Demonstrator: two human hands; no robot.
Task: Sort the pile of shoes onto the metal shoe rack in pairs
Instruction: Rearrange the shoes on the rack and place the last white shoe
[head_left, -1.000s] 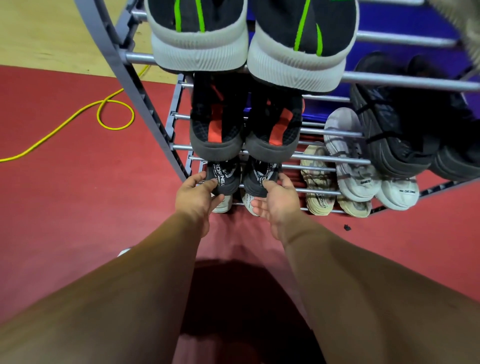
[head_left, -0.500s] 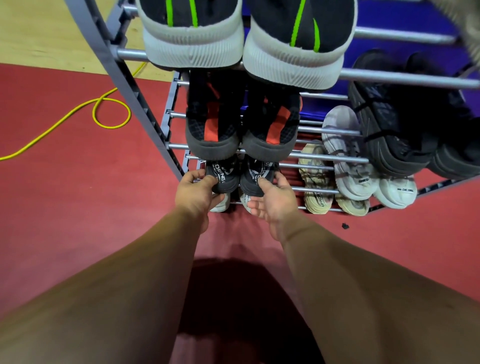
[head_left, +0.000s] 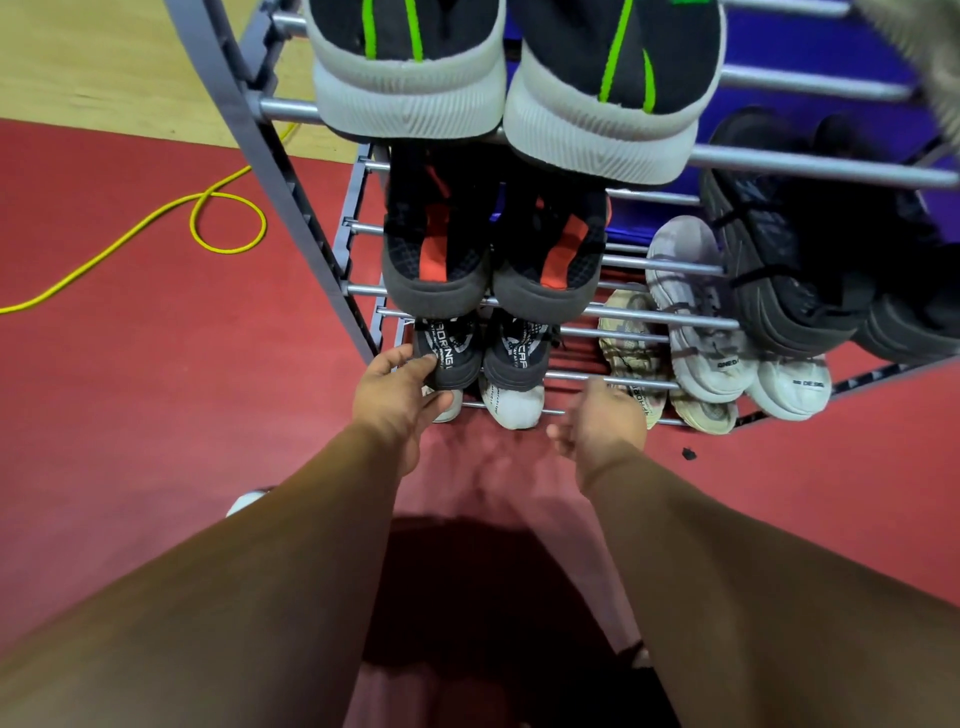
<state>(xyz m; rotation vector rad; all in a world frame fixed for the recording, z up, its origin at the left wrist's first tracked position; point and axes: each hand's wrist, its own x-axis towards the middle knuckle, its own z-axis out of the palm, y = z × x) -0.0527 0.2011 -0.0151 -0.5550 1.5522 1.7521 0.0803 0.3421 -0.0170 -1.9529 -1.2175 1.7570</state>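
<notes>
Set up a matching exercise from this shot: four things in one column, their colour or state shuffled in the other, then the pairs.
Things:
1. cable
2. uppermost shoes
3. left hand
4. right hand

Colour or state:
a. holds nothing, in front of the rack
b. yellow, looped on the red floor
c. grips the heel of a black shoe
d. black with green stripes

Pairs: 1-b, 2-d, 3-c, 4-a.

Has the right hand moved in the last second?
Yes. The right hand has left the right black shoe and shifted right, toward the beige shoe.
</notes>
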